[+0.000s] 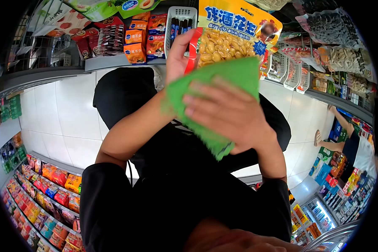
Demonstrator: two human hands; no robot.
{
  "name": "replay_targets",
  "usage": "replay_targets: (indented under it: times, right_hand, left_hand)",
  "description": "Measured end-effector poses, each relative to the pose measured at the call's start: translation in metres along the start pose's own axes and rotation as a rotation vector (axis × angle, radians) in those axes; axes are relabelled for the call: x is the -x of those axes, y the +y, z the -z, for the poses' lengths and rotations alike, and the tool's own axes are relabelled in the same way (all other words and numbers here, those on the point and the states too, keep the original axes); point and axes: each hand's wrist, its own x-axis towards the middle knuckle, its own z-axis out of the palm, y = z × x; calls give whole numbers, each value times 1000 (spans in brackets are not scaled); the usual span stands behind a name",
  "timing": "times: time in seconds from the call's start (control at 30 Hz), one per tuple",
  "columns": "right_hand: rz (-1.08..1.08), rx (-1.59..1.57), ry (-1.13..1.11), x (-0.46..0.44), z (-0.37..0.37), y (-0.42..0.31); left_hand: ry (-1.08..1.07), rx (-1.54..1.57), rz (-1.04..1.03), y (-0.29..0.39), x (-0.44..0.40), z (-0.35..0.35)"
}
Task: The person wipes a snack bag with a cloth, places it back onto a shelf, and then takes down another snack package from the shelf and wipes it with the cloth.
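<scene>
A yellow, red and blue bag of peanuts (227,46) is held up in front of the shelf, its clear window showing the nuts. My left hand (178,56) grips the bag's left edge, with its fingers partly behind it. Over the bag's lower part lies a green cloth (222,80). My right hand (229,111) is pressed on the cloth, slightly blurred, with the cloth hanging down below the fingers.
Snack packets (135,42) and a white basket (170,35) stand on the shelf ahead. More baskets (292,73) and hanging bags are at the right. Shelves of packets (54,180) curve along the lower left. Another person's leg (332,145) shows at far right.
</scene>
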Motion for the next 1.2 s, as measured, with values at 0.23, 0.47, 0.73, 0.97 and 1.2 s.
replay_targets:
  times: [0.23, 0.47, 0.73, 0.97, 1.2]
  right_hand:
    - [-139, 36, 39, 0, 9, 3]
    - [-102, 113, 37, 3, 8, 7]
    - [-310, 149, 315, 10, 20, 19]
    - [-313, 121, 441, 26, 35, 33]
    - [-303, 43, 470, 28, 34, 27]
  left_hand:
    - [46, 33, 132, -4, 3, -15]
    - [197, -109, 60, -7, 3, -10]
    - [4, 82, 126, -7, 3, -15]
    - [-19, 80, 99, -9, 1, -19]
    - [24, 89, 71, -6, 2, -14]
